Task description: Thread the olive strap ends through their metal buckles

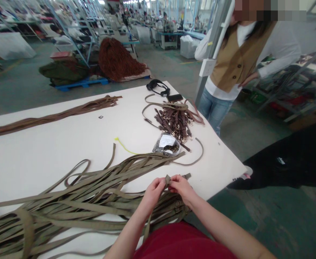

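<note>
My left hand (154, 190) and my right hand (181, 187) meet at the near edge of a white table (66, 144). Both pinch the end of one olive-green strap (167, 180), which sticks up between the fingertips. The rest of that strap hangs down toward my red top. A big heap of the same olive straps (74, 201) spreads over the table to my left. Whether a buckle sits on the held end is hidden by my fingers.
A pile of brown buckled strap pieces (174, 120) and a clear bag of metal parts (167, 144) lie further back on the right. Long brown straps (52, 116) run along the far left. A black phone (174, 97) lies near the far corner. A person in a tan vest (236, 61) stands beyond the table's right side.
</note>
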Motion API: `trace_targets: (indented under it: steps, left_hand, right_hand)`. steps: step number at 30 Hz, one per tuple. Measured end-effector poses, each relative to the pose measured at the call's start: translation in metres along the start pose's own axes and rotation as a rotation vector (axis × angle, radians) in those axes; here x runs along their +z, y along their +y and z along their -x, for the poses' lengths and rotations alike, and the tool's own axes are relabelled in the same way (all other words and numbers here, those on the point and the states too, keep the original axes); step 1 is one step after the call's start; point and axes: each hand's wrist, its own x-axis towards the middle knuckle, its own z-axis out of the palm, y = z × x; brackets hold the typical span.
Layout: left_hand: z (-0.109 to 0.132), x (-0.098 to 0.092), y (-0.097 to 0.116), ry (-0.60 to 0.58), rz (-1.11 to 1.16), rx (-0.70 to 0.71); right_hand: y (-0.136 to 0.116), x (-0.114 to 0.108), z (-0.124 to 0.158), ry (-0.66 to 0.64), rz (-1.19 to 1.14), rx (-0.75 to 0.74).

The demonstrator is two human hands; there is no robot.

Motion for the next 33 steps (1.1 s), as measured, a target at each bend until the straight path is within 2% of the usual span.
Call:
trace_targets:
  steps: [7,12,15,22,28,33]
  left_hand:
    - [0.002,0.009,-0.01,-0.003,0.026,0.04]
    - [0.004,0.013,-0.017,0.169,-0.229,0.083]
    - [0.007,0.019,-0.019,0.214,-0.276,0.126]
    - [0.008,0.027,-0.015,0.216,-0.246,0.113]
    - [0.005,0.024,-0.015,0.217,-0.247,0.089]
    - [0.001,0.02,-0.019,0.164,-0.269,0.104]
  right_hand:
    - [0.0,-0.006,0.009,-0.055,-0.121,0.098]
    - [-0.001,-0.01,0.016,-0.032,0.002,0.03]
    - [0.003,-0.014,0.016,-0.023,0.061,-0.004]
    - [0.009,-0.021,0.009,-0.017,0.147,-0.025]
    - [0.003,-0.021,0.01,-0.058,0.087,-0.007]
    - [-0.001,-0.019,0.008,-0.029,0.139,0.014]
